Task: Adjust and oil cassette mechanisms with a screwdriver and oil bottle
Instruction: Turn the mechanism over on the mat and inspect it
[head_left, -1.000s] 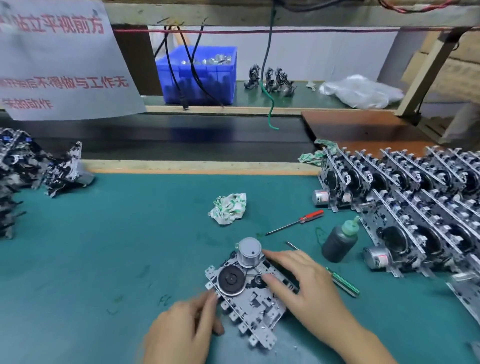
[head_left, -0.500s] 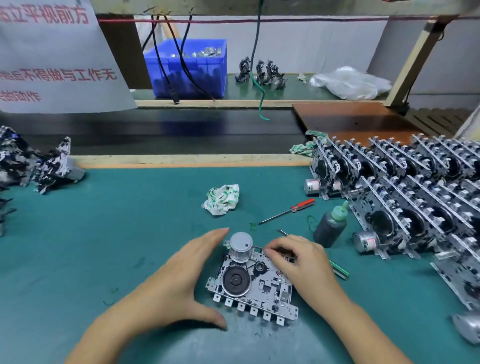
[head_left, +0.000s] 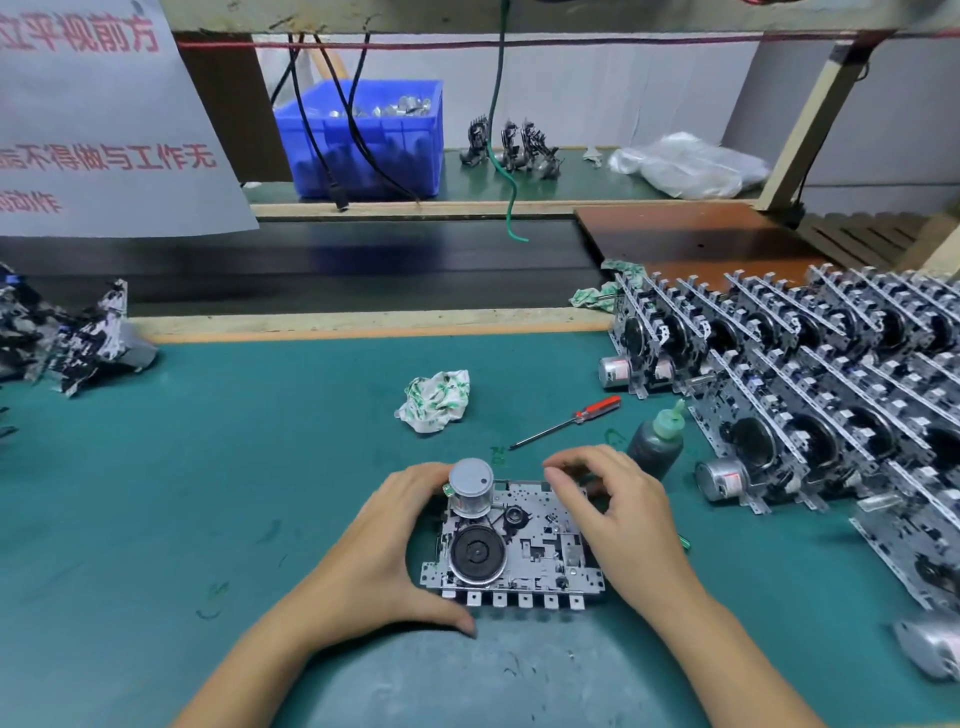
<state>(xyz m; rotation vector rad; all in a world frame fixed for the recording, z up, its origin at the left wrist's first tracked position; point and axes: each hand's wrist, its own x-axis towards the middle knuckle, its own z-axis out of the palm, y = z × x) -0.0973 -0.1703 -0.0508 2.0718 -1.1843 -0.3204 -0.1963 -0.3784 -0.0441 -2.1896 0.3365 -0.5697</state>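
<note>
A metal cassette mechanism (head_left: 530, 551) with a black flywheel and a silver motor lies flat on the green mat (head_left: 260, 467) in front of me. My left hand (head_left: 379, 551) cups its left side, fingers at the motor and thumb along the front edge. My right hand (head_left: 618, 514) grips its right side, fingers curled over the far edge. A red-handled screwdriver (head_left: 569, 420) lies beyond. A dark oil bottle (head_left: 657, 441) with a green cap stands to its right. A green-handled screwdriver is mostly hidden under my right hand.
Several rows of upright cassette mechanisms (head_left: 810, 395) fill the right side. A crumpled printed rag (head_left: 434, 400) lies mid-mat. More mechanisms (head_left: 78, 343) are piled at the left. A blue parts bin (head_left: 363, 140) and a plastic bag (head_left: 685, 166) sit on the far shelf.
The mechanism has been turned square to me. My left hand moved from the near corner round to cup its left side. My right hand shifted onto its right edge.
</note>
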